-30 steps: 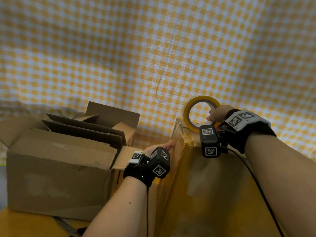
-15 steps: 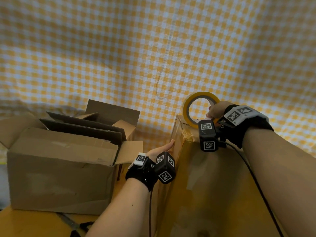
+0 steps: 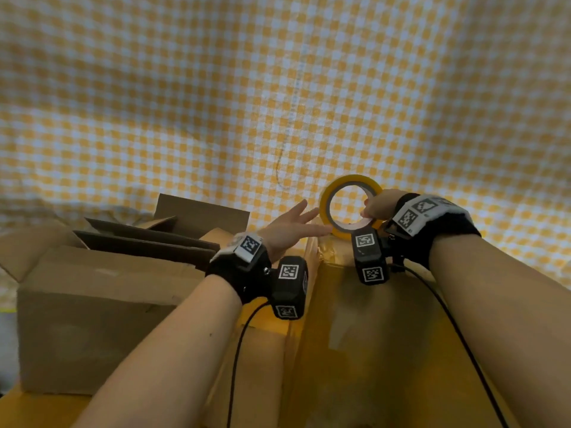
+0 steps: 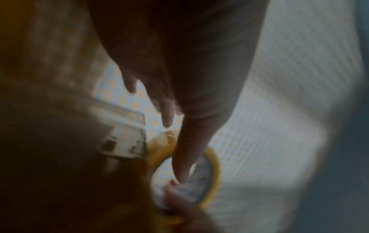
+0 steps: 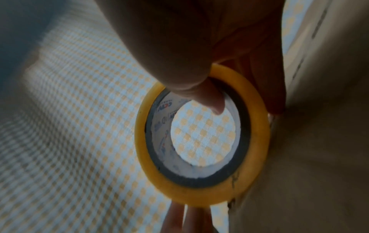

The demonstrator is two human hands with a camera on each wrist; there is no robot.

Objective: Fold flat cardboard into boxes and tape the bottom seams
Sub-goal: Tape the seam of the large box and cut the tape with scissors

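Nearest you stands the cardboard box (image 3: 355, 335) you are taping, a yellow tape strip running along its top seam. At its far edge your right hand (image 3: 378, 206) grips the yellow tape roll (image 3: 350, 205) on edge, thumb hooked inside the core, fingers curled round the outer rim. Your left hand (image 3: 289, 228) reaches in with fingers straight and spread, the fingertips (image 3: 321, 231) touching the roll's left rim. To the left sits an open assembled box (image 3: 92, 304). A checked cloth (image 3: 278, 88) hangs behind.
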